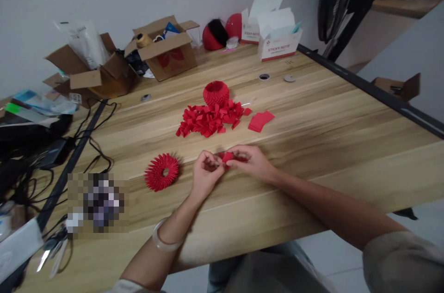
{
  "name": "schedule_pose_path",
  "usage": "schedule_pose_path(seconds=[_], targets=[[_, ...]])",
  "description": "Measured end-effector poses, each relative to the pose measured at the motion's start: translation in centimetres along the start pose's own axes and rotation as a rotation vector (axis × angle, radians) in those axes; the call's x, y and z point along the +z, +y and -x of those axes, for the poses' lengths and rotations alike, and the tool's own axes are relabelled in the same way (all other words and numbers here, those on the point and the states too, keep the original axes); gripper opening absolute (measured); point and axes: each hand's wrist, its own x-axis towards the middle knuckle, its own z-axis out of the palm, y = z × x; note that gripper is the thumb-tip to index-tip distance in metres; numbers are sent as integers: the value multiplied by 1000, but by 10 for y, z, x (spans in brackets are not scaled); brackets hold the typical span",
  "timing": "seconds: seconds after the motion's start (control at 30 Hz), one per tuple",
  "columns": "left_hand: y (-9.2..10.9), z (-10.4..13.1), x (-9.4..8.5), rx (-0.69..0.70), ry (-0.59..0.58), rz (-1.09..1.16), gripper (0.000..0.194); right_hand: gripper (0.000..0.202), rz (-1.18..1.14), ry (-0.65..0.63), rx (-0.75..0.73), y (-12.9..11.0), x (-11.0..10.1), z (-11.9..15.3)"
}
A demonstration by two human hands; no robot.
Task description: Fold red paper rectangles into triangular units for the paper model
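Both forearms reached forward over the near edge of the table, converging toward its middle. The left hand was raised on a bent wrist that wore a pale bangle, its fingers curled inward with the fingertips pinched together. The right hand lay lower, palm down, its fingers bent and meeting those of the left. The right arm stretched in from the near right corner, sleeve at the elbow.
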Motion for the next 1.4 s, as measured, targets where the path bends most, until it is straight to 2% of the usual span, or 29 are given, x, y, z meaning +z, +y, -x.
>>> schedule_pose_path(seconds=[0.2, 0.37, 0.7, 0.83, 1.07, 1.4], targets=[[3, 1, -1, -45, 17, -22, 25, 14, 142, 100, -76, 5, -1, 1], [2, 1, -4, -38, 40, -48, 19, 13, 293, 116, -191, 3, 0, 3], [6, 1, -2, -43, 38, -4, 21, 19, 605, -17, -562, 11, -5, 4], [2, -1, -3, -75, 32, 49, 22, 21, 623, -80, -625, 14, -7, 6], [-3, -3, -6, -125, -16, 155, 24, 22, 693, -120, -638, 6, -12, 7], [-3, -3, -7, -190, 7, 222, 27, 24, 741, -84, -838, 2, -12, 6]])
